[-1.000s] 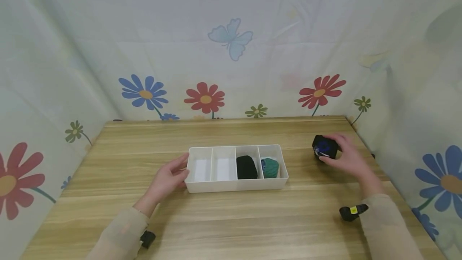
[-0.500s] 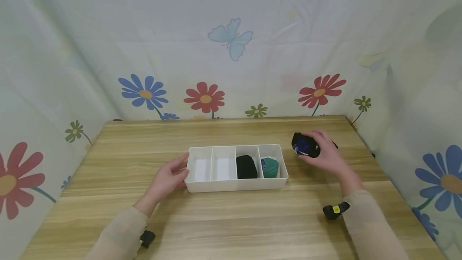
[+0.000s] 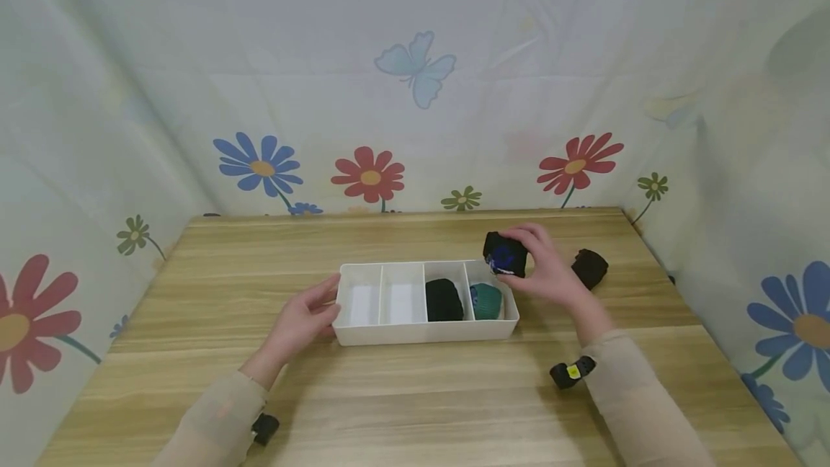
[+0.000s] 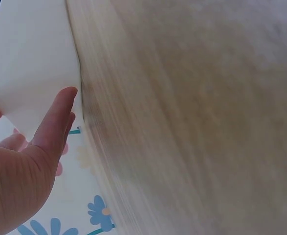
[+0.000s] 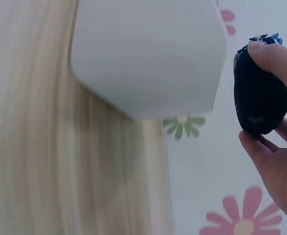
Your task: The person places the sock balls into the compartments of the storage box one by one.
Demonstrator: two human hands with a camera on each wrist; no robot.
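A white four-section box (image 3: 424, 334) sits mid-table. My left hand (image 3: 301, 326) holds its left end, thumb towards the near side; in the left wrist view the thumb (image 4: 55, 120) lies straight along the white wall. My right hand (image 3: 545, 265) pinches a rolled-up black sock (image 3: 504, 254) with a blue pattern, over the box's far right corner. In the right wrist view the held sock (image 5: 260, 93) is between thumb and fingers, beside the box. A black rolled-up sock (image 3: 444, 301) lies in the third section from the left, a green ribbed one (image 3: 486, 301) in the rightmost.
Another dark rolled-up sock (image 3: 590, 269) lies on the wooden table (image 3: 415, 402), right of my right hand. Flower-printed cloth (image 3: 415, 128) hangs behind the table and along both sides.
My right hand has carried the blue-patterned black sock left from the table's right side to the box, uncovering the dark sock behind. The left hand and box have stayed in place.
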